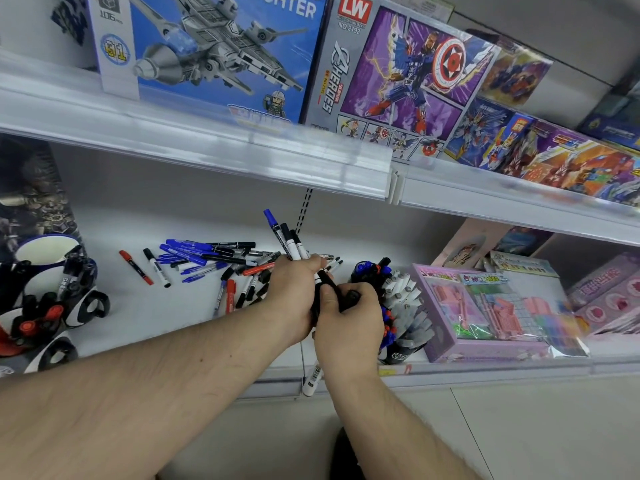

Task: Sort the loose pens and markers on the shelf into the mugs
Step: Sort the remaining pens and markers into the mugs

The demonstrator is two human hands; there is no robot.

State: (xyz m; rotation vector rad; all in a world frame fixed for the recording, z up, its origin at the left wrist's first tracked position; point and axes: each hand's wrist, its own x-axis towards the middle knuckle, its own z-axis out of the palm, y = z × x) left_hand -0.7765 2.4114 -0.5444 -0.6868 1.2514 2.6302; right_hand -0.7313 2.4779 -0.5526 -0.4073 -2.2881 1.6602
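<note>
Hands (322,299) gripping markers (289,239), loose pile (221,261) behind

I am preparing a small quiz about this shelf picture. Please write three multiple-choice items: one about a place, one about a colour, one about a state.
1. Where does the pink boxed set lie?
A. right of the hands, on the lower shelf
B. on the upper shelf
C. on the floor

2. What colour is the cap of the marker that sticks up highest from the left hand?
A. red
B. blue
C. green

3. What is the left hand doing?
A. resting flat on the shelf
B. hanging idle
C. gripping a bundle of markers

Key:
1 A: the pink boxed set lies on the lower shelf.
2 B: the highest marker has a blue cap.
3 C: the left hand is curled round the bundle of markers, meeting the right hand.
</note>
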